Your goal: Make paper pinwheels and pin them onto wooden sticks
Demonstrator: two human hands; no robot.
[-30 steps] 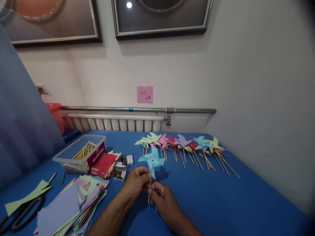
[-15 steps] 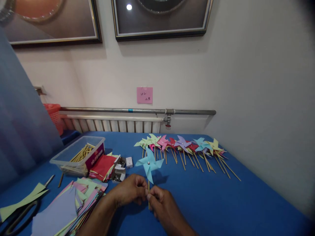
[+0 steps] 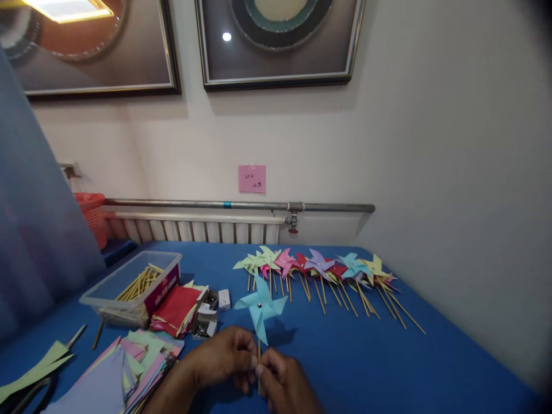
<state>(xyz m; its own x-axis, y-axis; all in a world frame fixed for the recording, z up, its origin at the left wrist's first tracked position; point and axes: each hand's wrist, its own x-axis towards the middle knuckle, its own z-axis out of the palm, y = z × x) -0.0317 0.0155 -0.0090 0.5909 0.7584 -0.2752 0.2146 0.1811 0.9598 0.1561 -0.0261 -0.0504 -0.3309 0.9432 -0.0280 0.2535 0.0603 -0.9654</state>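
A light blue paper pinwheel (image 3: 261, 309) stands upright in front of me, a silver pin head at its centre. Its thin wooden stick (image 3: 259, 352) runs down between my two hands. My left hand (image 3: 230, 357) pinches the stick from the left, below the paper blades. From the right, my right hand (image 3: 282, 376) grips the same stick slightly lower, thumb against it. Beyond the hands, a row of finished-looking pinwheels (image 3: 319, 263) in several colours lies on the blue table (image 3: 371, 356).
On the left are a clear plastic box (image 3: 95, 296) of sticks, red paper squares (image 3: 176, 307), small open boxes of pins (image 3: 204, 328) and a coloured paper stack (image 3: 92, 388). Scissors (image 3: 37, 394) lie at the far left under green paper strips. A wall rises behind the table.
The view has tilted up a little, so everything sits lower in the picture. Both hands keep hold of the pinwheel's stick, and its blades have turned slightly.
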